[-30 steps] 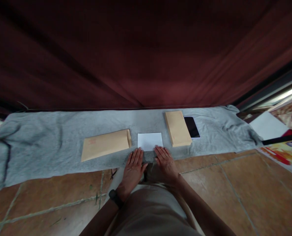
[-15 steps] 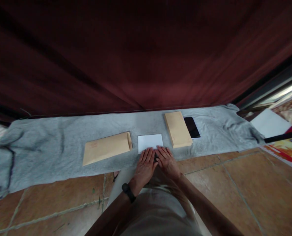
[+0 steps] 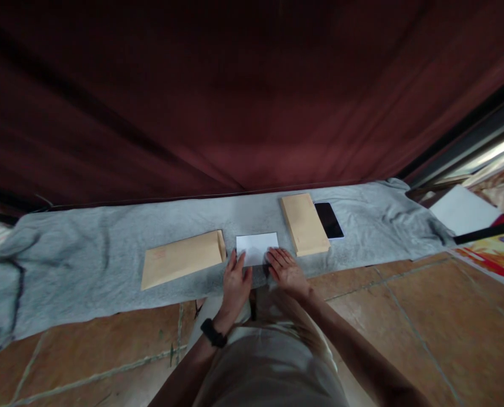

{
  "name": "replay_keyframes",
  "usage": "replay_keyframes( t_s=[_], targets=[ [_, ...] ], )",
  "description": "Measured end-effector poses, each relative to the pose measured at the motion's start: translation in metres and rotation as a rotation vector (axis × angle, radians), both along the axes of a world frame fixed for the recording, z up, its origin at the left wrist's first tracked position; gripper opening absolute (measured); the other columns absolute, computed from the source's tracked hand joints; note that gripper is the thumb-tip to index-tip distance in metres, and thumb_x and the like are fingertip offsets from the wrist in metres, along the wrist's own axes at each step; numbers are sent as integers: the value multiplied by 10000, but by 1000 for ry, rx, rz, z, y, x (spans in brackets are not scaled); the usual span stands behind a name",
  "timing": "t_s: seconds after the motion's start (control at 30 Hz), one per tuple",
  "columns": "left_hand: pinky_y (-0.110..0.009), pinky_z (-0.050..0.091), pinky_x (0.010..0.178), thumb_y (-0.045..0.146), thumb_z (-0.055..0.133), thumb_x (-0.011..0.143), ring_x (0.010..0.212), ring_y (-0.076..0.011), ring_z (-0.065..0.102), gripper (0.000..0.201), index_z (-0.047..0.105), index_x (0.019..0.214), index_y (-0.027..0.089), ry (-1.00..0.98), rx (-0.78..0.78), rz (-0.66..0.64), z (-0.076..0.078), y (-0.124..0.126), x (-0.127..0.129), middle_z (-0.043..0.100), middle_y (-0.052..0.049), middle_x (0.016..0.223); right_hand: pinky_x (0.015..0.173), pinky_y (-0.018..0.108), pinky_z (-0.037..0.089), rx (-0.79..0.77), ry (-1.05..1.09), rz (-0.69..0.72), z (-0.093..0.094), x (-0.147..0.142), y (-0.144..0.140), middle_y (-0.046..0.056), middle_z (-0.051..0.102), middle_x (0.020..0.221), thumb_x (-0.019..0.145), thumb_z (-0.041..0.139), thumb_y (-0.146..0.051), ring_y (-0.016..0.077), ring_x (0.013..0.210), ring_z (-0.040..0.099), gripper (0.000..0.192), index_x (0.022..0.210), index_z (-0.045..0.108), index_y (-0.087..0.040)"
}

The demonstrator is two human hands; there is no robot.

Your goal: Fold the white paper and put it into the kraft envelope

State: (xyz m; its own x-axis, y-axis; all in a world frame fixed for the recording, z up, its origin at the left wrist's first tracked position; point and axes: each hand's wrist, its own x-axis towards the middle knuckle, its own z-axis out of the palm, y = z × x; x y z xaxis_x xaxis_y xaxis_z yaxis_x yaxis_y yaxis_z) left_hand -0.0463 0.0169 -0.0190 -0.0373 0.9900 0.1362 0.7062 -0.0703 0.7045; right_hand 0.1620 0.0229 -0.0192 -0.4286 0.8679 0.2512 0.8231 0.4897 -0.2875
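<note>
A white sheet of paper (image 3: 257, 244), apparently folded, lies flat on the grey cloth in front of me. My left hand (image 3: 236, 285) is at its near left corner, fingers apart and fingertips touching the edge. At the near right corner, my right hand (image 3: 289, 274) rests with its fingers stretched over the edge; its thumb is hard to make out. To the left lies a brown envelope (image 3: 182, 259) with its flap end turned toward the paper. A stack of brown envelopes (image 3: 306, 223) sits to the right.
Beside the stack lies a dark-screened phone (image 3: 329, 219), partly under or against it. The grey cloth (image 3: 91, 249) covers a long, narrow surface before a dark red curtain (image 3: 235, 113). Tiled floor (image 3: 383, 316) runs along the near side. A white sheet (image 3: 466, 209) lies far right.
My hands have moved apart from the middle of the paper's near edge, the left one out to the left corner. The paper stays in about the same place.
</note>
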Motion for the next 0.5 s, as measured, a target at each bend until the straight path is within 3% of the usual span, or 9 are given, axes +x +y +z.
replay_keyframes(
  t_s=[0.1,0.27,0.37,0.5],
  targets=[
    [-503,433,1149,279,580,903,1375,-310,519,413,658,1296,178,-205,-48,103,-4,17,-4,574,-158,1450,1204,492,383,3,-31,11,3,-2,3,129,543,1518,1013,509,-254,293,1408,489,438,1434,580,-159],
    [-403,558,893,297,692,777,929,-219,675,354,737,1114,198,-471,-163,197,-3,32,-10,714,-80,1047,1189,478,381,-6,-56,28,7,-2,8,133,552,1509,1010,539,-277,295,1374,522,432,1428,589,-177],
    [-343,552,743,350,734,737,753,-177,646,400,746,1099,181,-653,-259,200,5,29,-2,709,-42,879,1179,463,386,-13,-57,52,10,-2,10,131,566,1496,1002,560,-277,276,1346,549,460,1455,562,-198],
    [-333,546,681,398,796,673,665,-152,641,518,736,1119,141,-942,-377,237,25,18,9,735,-53,886,1157,428,413,-19,-51,63,17,3,14,106,600,1463,993,550,-215,252,1318,575,484,1477,540,-219]
  ],
)
